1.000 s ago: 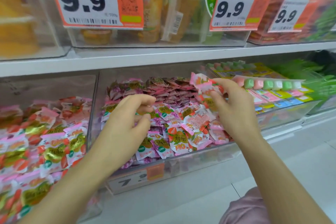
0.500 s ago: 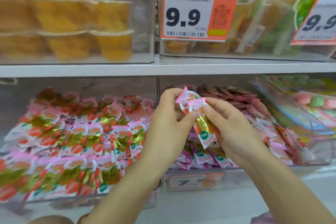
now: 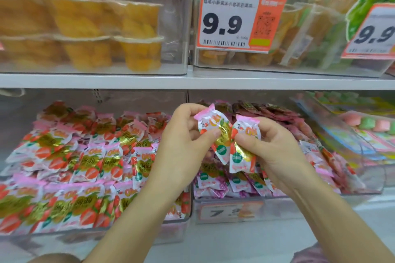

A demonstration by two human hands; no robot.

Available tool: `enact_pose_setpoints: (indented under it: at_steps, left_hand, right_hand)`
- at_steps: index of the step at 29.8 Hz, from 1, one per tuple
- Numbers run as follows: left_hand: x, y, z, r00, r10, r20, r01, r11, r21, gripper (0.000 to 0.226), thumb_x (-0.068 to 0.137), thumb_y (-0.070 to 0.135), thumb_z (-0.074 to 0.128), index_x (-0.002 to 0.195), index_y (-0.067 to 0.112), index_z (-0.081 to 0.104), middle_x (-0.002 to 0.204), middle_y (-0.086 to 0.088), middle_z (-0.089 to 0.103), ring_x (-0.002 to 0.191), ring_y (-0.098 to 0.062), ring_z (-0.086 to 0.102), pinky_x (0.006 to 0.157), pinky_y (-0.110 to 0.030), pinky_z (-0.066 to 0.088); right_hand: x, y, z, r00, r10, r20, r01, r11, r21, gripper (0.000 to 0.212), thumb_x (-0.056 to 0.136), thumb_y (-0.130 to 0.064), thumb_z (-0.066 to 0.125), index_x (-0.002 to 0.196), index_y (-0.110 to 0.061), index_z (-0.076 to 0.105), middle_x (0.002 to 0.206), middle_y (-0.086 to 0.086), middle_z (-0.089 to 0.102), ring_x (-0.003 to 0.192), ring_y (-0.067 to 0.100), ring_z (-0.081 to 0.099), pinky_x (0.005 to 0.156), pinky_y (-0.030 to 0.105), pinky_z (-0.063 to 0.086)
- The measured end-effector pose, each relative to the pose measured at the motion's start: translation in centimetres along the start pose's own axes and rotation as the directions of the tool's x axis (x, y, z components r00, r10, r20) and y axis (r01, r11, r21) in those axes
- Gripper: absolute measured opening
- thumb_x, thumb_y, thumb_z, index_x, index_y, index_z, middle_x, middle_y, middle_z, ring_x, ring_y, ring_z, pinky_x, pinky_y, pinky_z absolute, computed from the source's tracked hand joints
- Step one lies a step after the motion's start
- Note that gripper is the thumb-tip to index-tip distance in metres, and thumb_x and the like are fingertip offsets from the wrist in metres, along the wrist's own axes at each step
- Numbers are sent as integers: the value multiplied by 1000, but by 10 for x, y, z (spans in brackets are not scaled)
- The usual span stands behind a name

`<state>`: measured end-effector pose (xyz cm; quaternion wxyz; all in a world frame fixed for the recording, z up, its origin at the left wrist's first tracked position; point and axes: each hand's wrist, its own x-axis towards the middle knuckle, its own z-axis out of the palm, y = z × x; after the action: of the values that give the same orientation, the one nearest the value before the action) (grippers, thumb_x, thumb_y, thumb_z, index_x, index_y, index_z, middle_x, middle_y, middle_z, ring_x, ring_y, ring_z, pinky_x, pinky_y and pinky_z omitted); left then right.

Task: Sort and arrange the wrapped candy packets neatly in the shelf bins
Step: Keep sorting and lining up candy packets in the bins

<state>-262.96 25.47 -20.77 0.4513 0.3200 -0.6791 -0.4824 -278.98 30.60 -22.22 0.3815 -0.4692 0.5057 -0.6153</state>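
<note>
Two pink-and-white strawberry candy packets are held up in front of the lower shelf. My left hand pinches the left packet and my right hand pinches the right packet; the packets touch at their middles. Below left, a clear bin holds rows of the same strawberry packets. Behind my hands, a second clear bin holds mixed packets: strawberry ones at the front, dark pink ones at the back.
The white shelf board runs just above the bins. On it stand clear bins of orange jelly cups and a 9.9 price tag. A tilted bin of pink and green sweets sits at the right.
The view swung left, bringing the left strawberry bin into sight. My right hand carried packets out of the mixed bin; both hands met and now each holds one packet, spread slightly apart.
</note>
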Motion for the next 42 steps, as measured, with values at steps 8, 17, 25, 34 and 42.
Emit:
enact_pose_setpoints:
  at_steps: [8,17,25,34,42]
  left_hand:
    - [-9,0,-20,997,-18,80,13,998,63,36,82,17,69,109,35,53,90,-8,70,82,-21,68,70,-36,54]
    - [-15,12,-67,1000,-7,22,6,998,60,39,80,10,68,111,30,55,73,10,71,68,-2,66,59,-13,47]
    - [-7,-9,-119,959,-67,-274,133,964,230,33,90,8,57,120,20,51,106,2,64,93,-9,63,79,-26,52]
    - [-6,-12,-132,921,-67,-385,185,943,277,33,91,10,55,121,22,50,110,6,58,94,-7,58,86,-31,50]
    - [-6,-12,-121,952,-69,-298,161,941,297,33,92,12,54,123,23,50,112,9,57,94,-1,57,84,-25,50]
  right_hand:
    - [-6,-17,16,998,-52,27,57,975,-214,33,63,-24,76,90,-11,62,81,9,71,73,19,68,68,33,57]
    - [21,-48,63,961,83,262,31,915,-403,31,68,-21,82,96,-19,69,94,0,71,88,15,67,90,43,52]
    - [44,-38,123,978,-17,208,150,750,-645,19,76,-24,76,88,-11,70,87,3,70,81,19,65,71,31,51]
    - [66,-13,160,878,385,283,122,392,-912,34,79,-27,74,108,-10,66,94,-2,54,77,11,52,65,20,37]
    - [57,-9,147,949,-86,305,303,-32,-952,18,84,-6,59,99,-15,63,95,3,64,94,29,60,67,34,48]
